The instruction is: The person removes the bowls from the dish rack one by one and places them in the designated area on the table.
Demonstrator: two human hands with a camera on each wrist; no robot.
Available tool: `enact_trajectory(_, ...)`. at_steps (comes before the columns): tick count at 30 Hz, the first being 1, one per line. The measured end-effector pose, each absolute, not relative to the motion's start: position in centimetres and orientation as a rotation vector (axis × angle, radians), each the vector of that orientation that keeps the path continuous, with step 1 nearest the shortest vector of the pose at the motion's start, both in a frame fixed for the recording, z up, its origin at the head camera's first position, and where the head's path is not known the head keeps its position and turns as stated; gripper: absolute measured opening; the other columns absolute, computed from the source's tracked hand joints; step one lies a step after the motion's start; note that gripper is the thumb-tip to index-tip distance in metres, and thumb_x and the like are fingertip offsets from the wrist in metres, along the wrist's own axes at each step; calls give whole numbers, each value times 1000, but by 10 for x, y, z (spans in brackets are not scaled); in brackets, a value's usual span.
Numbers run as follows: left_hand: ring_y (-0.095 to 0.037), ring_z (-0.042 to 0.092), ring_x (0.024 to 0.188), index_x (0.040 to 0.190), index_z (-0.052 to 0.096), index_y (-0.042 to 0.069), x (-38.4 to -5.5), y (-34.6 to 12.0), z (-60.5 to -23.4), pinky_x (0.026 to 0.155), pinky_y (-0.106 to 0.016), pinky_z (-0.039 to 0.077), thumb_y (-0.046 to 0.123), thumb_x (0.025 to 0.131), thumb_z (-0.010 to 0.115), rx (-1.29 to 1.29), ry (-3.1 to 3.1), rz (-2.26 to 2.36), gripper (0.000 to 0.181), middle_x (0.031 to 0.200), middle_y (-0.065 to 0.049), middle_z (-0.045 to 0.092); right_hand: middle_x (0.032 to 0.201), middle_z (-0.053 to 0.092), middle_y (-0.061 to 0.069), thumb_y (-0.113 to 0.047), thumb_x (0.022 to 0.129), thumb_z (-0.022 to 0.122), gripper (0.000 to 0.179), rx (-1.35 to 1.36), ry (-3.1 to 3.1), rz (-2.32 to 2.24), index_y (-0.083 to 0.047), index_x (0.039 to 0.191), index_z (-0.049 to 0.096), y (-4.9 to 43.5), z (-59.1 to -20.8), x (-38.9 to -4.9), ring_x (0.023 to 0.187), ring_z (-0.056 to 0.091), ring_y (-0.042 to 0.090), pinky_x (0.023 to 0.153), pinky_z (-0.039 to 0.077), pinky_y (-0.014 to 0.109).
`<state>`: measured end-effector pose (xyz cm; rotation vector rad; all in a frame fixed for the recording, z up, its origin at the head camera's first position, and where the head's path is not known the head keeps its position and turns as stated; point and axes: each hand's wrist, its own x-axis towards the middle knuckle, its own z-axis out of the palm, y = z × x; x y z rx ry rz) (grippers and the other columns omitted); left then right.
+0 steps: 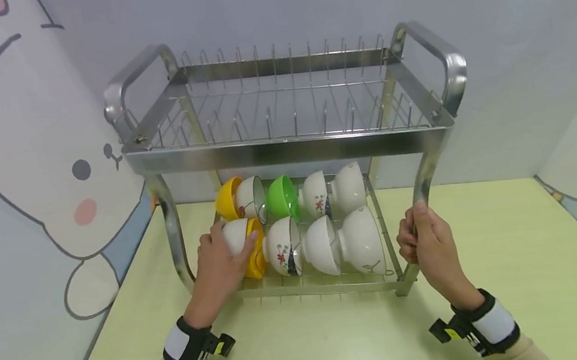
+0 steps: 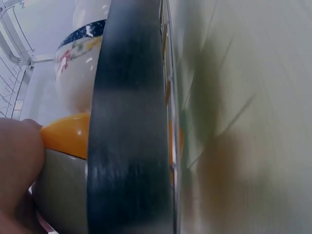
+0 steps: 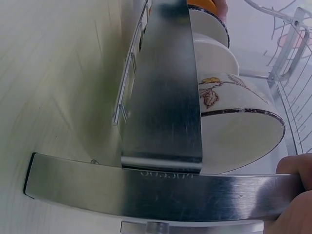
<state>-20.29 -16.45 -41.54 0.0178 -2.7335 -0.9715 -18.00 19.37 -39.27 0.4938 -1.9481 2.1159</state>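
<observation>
At the left end of the front row on the lower shelf, my left hand [image 1: 221,258] grips a white bowl [image 1: 235,236]. A yellow bowl [image 1: 256,249] is nested against its right side, and my left thumb reaches its edge. In the left wrist view the steel front rail hides part of both bowls. My right hand [image 1: 431,240] is wrapped round the right front leg [image 1: 427,175] of the steel dish rack [image 1: 285,149]. To the right of the yellow bowl stand a flowered bowl [image 1: 281,247], a plain white bowl [image 1: 321,246] and a larger white bowl [image 1: 364,242], all tipped on edge.
The back row has a yellow bowl [image 1: 228,199], a green bowl [image 1: 282,197] and several white ones, also on edge. Wire prongs line the upper tier [image 1: 279,98]. The rack stands on a pale table [image 1: 318,343] against a wall with cartoon drawings [image 1: 42,172].
</observation>
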Motion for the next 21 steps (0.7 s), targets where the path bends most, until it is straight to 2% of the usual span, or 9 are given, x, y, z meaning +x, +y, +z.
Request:
enact_trajectory(4,-36,52,75,136,29,2,-202,-162,-414,56,-42,54,73,80,47,17,-2729,-1015,92,112,-29,36,58,29,7,-30,105,25,39,498,-1935,2133,2,85,33,194,-393,-179,41,27,14,33,17,34)
enact_trajectory(7,-36,52,78,135,30,2,-203,-163,-414,56,-43,54,72,79,49,19,-2743,-1020,92,111,-28,36,58,29,7,-30,105,25,38,509,-1914,2155,2,85,33,195,-394,-178,41,26,14,33,16,34)
enact_trajectory(15,-33,51,84,138,33,5,-206,-164,-412,57,-44,53,47,84,60,52,-2745,-1020,73,106,-21,48,57,30,5,-29,105,27,38,520,-1872,2175,2,85,34,196,-397,-178,40,25,14,32,14,34)
enact_trajectory(21,-35,52,84,137,35,6,-203,-162,-411,59,-49,53,48,85,60,76,-2718,-996,71,108,-23,49,56,30,2,-27,106,25,38,545,-1875,2143,3,85,33,195,-396,-180,40,26,13,32,15,34)
